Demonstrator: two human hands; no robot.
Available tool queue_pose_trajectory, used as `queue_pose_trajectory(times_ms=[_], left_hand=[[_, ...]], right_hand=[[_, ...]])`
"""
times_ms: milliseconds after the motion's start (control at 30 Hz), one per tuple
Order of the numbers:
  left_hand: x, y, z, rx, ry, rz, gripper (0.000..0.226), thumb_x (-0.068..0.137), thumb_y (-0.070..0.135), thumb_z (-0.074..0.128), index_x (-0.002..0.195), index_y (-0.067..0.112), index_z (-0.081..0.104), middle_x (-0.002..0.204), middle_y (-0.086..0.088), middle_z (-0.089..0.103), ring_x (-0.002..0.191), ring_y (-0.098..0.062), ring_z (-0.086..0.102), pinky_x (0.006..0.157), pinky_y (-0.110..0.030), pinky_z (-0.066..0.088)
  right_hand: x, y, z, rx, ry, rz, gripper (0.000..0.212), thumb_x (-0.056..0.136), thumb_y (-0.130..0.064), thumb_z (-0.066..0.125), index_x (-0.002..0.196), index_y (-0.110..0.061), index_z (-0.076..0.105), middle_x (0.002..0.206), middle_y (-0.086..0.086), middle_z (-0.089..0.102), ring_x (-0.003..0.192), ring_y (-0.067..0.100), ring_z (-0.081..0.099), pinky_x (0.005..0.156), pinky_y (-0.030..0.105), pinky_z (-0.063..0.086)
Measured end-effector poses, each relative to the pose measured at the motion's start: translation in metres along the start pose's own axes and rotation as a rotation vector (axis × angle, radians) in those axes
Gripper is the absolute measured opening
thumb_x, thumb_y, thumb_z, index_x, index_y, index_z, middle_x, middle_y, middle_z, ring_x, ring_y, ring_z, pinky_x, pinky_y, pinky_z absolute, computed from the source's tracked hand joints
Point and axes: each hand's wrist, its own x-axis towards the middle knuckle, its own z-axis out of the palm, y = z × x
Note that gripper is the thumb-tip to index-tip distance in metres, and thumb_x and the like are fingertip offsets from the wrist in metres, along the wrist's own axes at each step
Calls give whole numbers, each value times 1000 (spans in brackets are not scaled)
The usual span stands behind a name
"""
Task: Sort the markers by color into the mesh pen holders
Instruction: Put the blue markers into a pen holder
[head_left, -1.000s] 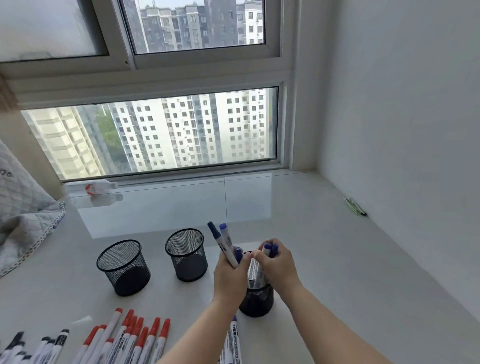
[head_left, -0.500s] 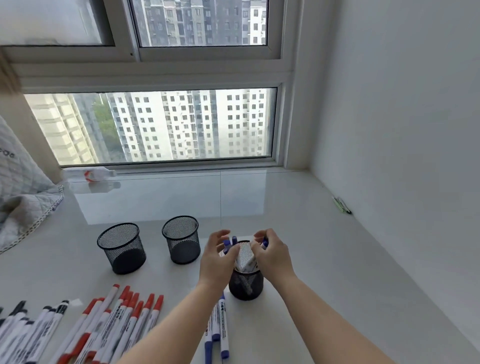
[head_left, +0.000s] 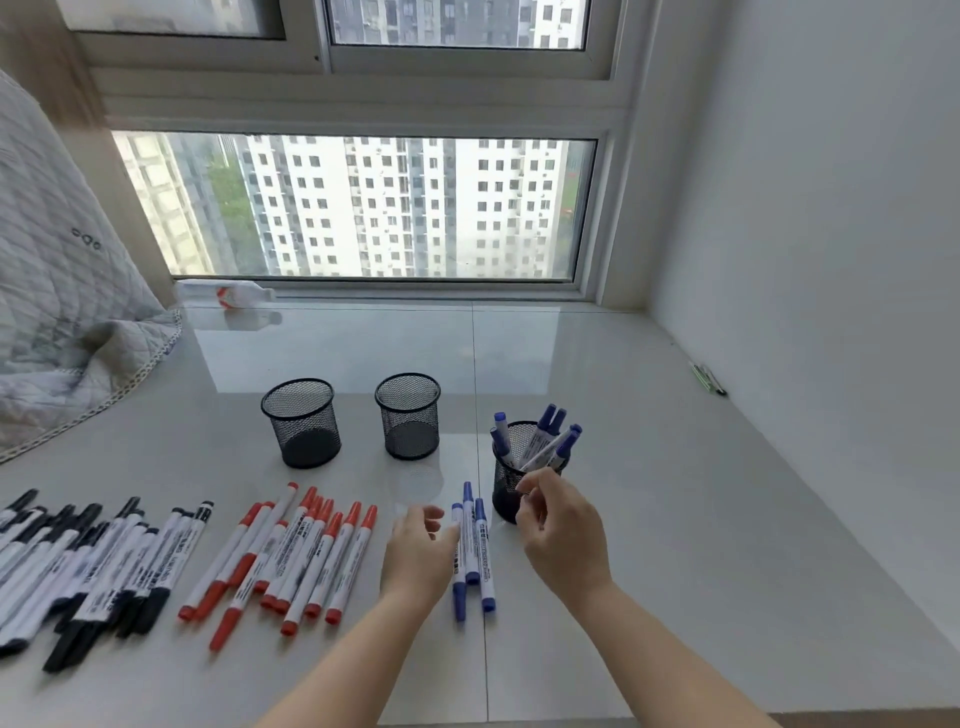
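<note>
three blue markers (head_left: 471, 551) lay on the bench just left of the right holder (head_left: 511, 480). both hands (head_left: 418, 553) (head_left: 563, 530) hovered loose, empty. best gathered together, caps up.

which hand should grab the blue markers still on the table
Left, probably. The left hand already touches the three loose blue markers, while the right hand hovers empty by the blue holder.

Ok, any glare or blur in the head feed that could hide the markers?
Head view: window glare streaks the table beyond the holders, not on the markers; both hands, left and right, slightly motion-blurred; wide-angle bending at the edges.
</note>
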Motion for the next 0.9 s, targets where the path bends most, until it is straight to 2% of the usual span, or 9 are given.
queue_pose_trajectory(times_ms=[167, 333, 433, 567, 633, 800, 900], left_hand=[[-2, -5, 9, 197, -55, -5, 45, 84, 49, 56, 117, 20, 47, 115, -1, 50, 104, -16, 51, 91, -33, 45], [4, 1, 15, 429, -50, 12, 57, 83, 57, 52, 123, 17, 42, 122, -3, 46, 111, -20, 46, 91, -32, 41], [7, 3, 14, 472, -48, -10, 54, 85, 54, 50, 122, 15, 43, 121, -3, 46, 111, -20, 46, 87, -31, 41], [4, -2, 11, 585, -53, 27, 42, 88, 35, 43, 121, 9, 41, 123, -7, 46, 113, -22, 44, 86, -33, 41], [3, -5, 9, 620, -55, 38, 39, 88, 32, 42, 120, 8, 42, 122, -8, 47, 113, -23, 44, 85, -33, 41], [9, -5, 1, 618, -87, -7, 36, 83, 26, 47, 113, 6, 49, 116, -10, 53, 107, -25, 50, 82, -31, 41], [10, -4, -3, 628, -114, -22, 35, 81, 28, 50, 110, 8, 50, 111, -9, 57, 101, -26, 55, 75, -30, 41]], right_hand=[[-21, 7, 20, -25, -234, 105, 9, 84, -14, 53, 89, -16, 61, 67, -9, 53, 56, 12, 45, 55, 24, 36], [-17, 9, 33, -72, -414, 338, 19, 89, -26, 48, 102, -17, 59, 98, 0, 66, 88, 21, 60, 72, 28, 44], [-9, 12, 39, -119, -473, 419, 24, 90, -33, 48, 105, -18, 57, 107, 0, 65, 96, 21, 59, 75, 27, 43], [2, 7, 49, -232, -538, 493, 31, 86, -45, 49, 102, -19, 56, 106, 2, 65, 99, 23, 59, 73, 28, 41], [5, 4, 54, -290, -546, 498, 37, 85, -47, 48, 106, -17, 55, 109, 4, 64, 102, 24, 59, 77, 29, 43], [7, 2, 54, -343, -626, 471, 36, 86, -33, 48, 112, -9, 53, 116, 9, 61, 107, 27, 57, 81, 30, 44], [0, 2, 47, -397, -666, 393, 32, 90, -29, 44, 113, -8, 53, 114, 12, 61, 104, 29, 58, 76, 30, 42]])
